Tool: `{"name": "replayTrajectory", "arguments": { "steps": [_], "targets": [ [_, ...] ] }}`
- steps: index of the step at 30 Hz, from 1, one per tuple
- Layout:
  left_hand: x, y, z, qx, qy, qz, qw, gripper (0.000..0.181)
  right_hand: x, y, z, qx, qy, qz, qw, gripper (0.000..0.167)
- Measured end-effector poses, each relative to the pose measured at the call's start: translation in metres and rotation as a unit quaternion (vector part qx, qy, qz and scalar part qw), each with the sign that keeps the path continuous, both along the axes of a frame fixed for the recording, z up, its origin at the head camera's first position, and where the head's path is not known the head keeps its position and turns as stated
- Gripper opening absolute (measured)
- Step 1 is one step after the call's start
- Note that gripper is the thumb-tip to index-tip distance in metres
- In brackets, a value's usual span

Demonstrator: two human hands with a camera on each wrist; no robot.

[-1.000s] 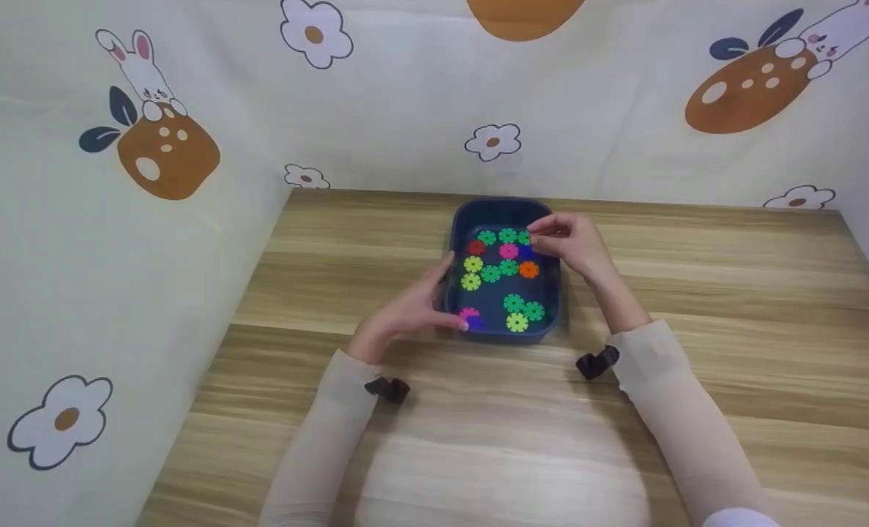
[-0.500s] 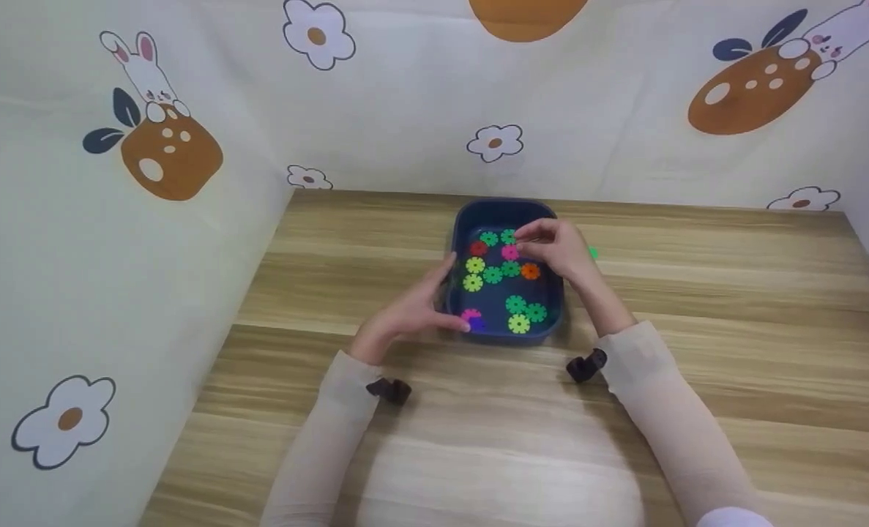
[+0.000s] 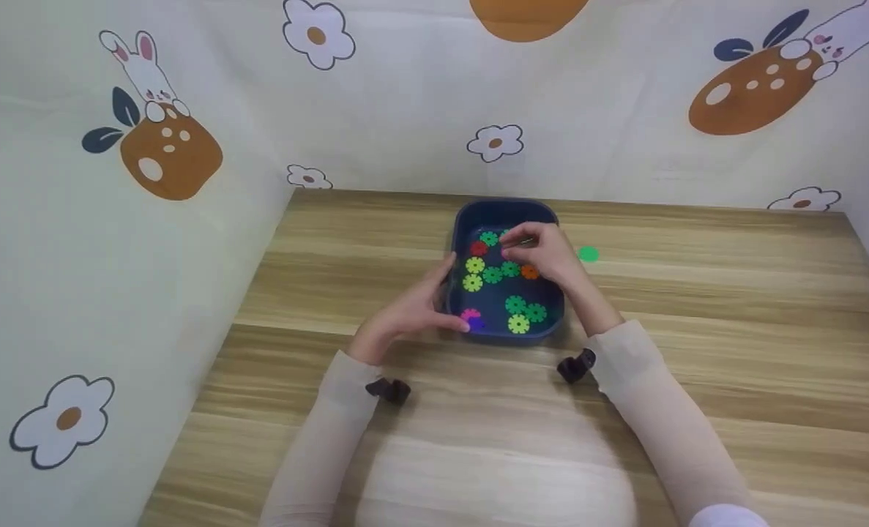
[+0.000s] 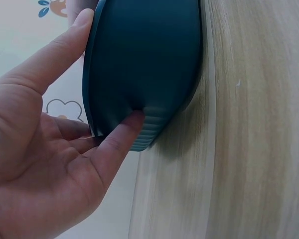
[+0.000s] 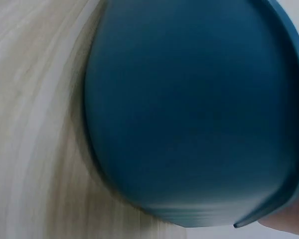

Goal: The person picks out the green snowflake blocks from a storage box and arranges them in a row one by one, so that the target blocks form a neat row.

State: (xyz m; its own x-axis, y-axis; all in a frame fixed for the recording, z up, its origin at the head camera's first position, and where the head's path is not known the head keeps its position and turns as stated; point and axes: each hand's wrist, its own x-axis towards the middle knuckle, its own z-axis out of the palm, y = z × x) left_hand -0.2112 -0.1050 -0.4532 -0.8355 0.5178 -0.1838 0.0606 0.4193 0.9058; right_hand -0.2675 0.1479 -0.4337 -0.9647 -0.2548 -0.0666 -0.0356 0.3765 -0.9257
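Note:
A dark blue plastic bin point(image 3: 507, 337) on the table holds several flower-shaped discs in green, yellow, red, pink, orange and purple. My left hand point(image 3: 412, 304) grips its near left corner, thumb along the rim. In the left wrist view, the left fingers point(image 4: 120, 142) press the outside wall of the bin point(image 4: 144, 55). My right hand point(image 3: 544, 252) reaches over the bin's right side, thumb and forefinger bent with a gap between the tips. A pink disc point(image 3: 505, 252) shows at the thumb tip, partly hidden. The right wrist view shows mostly the bin's outer wall point(image 5: 189, 114).
A green disc point(image 3: 588, 254) lies on the wooden table point(image 3: 698, 293) just right of the bin. Behind the table hangs a patterned cloth point(image 3: 405, 88), which also lines the sides. Close to the left thumb, a purple disc point(image 3: 476, 324) overlaps a pink one in the bin.
My right hand has moved left over the bin, covering the pink disc and uncovering the green disc on the table. My left hand has stayed on the bin's corner.

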Motion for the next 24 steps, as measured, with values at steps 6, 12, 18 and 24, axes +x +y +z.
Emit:
{"name": "replayTrajectory", "arguments": {
  "steps": [6,12,18,24],
  "targets": [
    [-0.001,-0.001,-0.001,0.000,0.005,-0.004,1.0000,0.116,-0.003,-0.008,-0.006,0.030,0.011,0.012,0.9994,0.026],
    [-0.001,-0.002,0.000,-0.009,0.015,-0.008,0.9998,0.117,-0.005,-0.015,-0.013,0.060,0.006,0.014,0.9981,0.026],
    [0.000,-0.001,-0.001,-0.007,0.013,-0.008,0.9999,0.118,-0.006,-0.019,-0.019,0.096,-0.027,0.009,0.9950,0.029],
    [0.000,-0.002,0.001,-0.008,0.008,-0.007,0.9999,0.118,-0.008,-0.025,-0.023,0.133,-0.046,0.011,0.9900,0.034]
  ]
}}
